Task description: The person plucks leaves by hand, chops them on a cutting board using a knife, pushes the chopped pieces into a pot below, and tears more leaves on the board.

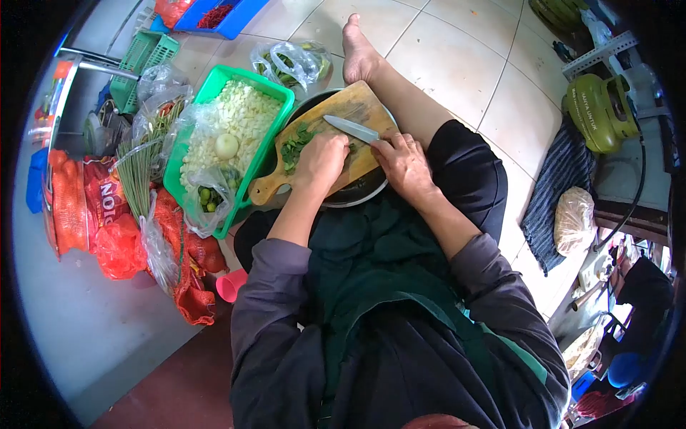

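A wooden cutting board (346, 111) lies across a round pan (366, 187) between my legs. My left hand (323, 159) rests on the board with its fingers curled, pressing on green leaves; a few of them stick out by its fingertips. More green leaves (293, 146) lie loose on the board just left of that hand. My right hand (407, 163) is closed round the handle of a knife (350, 128), whose blade points up and left over the board, above my left hand. The handle is mostly hidden by my fingers.
Left of the board stands a green tray (282, 96) of chopped white pieces, one whole peeled onion (226, 146) and a bag of small green fruit (209, 199). Orange net bags (70, 207) and long green stalks (137, 168) lie farther left. A green gas cylinder (600, 114) stands at right.
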{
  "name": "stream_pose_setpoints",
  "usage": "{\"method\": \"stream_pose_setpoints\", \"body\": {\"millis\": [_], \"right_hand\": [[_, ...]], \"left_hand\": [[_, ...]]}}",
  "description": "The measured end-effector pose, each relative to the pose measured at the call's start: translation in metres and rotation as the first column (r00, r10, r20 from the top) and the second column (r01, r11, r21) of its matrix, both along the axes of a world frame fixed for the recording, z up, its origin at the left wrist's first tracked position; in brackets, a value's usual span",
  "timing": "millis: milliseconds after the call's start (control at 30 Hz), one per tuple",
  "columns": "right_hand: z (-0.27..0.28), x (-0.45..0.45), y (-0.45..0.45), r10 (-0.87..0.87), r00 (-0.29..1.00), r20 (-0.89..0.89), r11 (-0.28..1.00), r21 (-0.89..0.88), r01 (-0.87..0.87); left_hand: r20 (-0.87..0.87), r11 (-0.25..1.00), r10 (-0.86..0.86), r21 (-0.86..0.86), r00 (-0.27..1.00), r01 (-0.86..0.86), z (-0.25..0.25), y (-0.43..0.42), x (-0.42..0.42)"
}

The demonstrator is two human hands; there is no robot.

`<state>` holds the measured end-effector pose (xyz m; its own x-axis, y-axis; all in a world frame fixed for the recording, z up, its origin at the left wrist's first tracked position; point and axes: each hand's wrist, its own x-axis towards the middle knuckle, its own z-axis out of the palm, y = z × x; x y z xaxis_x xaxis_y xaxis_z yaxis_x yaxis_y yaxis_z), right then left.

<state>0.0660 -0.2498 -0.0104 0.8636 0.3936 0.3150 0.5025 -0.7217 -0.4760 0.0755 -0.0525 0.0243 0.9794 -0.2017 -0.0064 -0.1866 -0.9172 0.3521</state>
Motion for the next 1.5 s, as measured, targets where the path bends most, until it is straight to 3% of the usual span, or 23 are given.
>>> {"method": "stream_pose_setpoints", "body": {"millis": [100,200,367,467,500,600,767,900,1167,1500], "right_hand": [[-0.002,0.000,0.001,-0.018,0.999,-0.042,0.999,0.039,0.020],[0.000,0.000,0.000,-0.039,0.997,-0.066,0.995,0.091,0.045],[0.001,0.002,0.000,-0.138,0.980,-0.143,0.944,0.280,0.174],[0.019,0.000,0.001,-0.142,0.905,-0.402,0.835,0.441,0.327],[0.016,0.002,-0.003,-0.158,0.927,-0.342,0.880,0.378,0.289],[0.053,0.002,-0.006,-0.019,0.766,-0.642,0.835,0.412,0.366],[0.068,0.023,-0.001,0.101,0.843,-0.529,0.927,0.358,0.114],[0.029,0.041,0.019,0.136,0.896,-0.423,0.935,0.355,0.025],[0.009,0.042,0.034,0.088,0.887,-0.453,0.967,0.251,0.032],[0.007,0.044,0.040,0.058,0.890,-0.452,0.959,0.274,0.076]], "left_hand": [[-0.011,0.998,0.036,0.048,0.999,-0.035,-0.001,-0.005,0.002],[0.134,0.998,0.011,0.052,0.991,-0.018,-0.006,-0.006,0.000],[0.154,0.995,0.077,-0.068,0.985,-0.068,-0.015,-0.004,-0.001],[0.179,0.994,0.083,-0.083,0.980,-0.069,-0.017,-0.003,-0.002],[0.202,0.994,0.081,-0.088,0.976,-0.065,-0.017,-0.003,-0.002],[0.183,0.991,0.109,-0.099,0.977,-0.092,-0.016,-0.004,-0.002],[0.138,0.990,0.128,-0.073,0.982,-0.119,-0.012,-0.006,-0.002],[0.146,0.994,0.095,-0.075,0.985,-0.085,-0.012,-0.004,-0.001],[0.292,0.999,0.009,-0.040,0.956,0.003,-0.020,-0.003,-0.002],[0.410,0.994,-0.109,0.074,0.905,0.086,-0.027,-0.001,-0.006]]}}
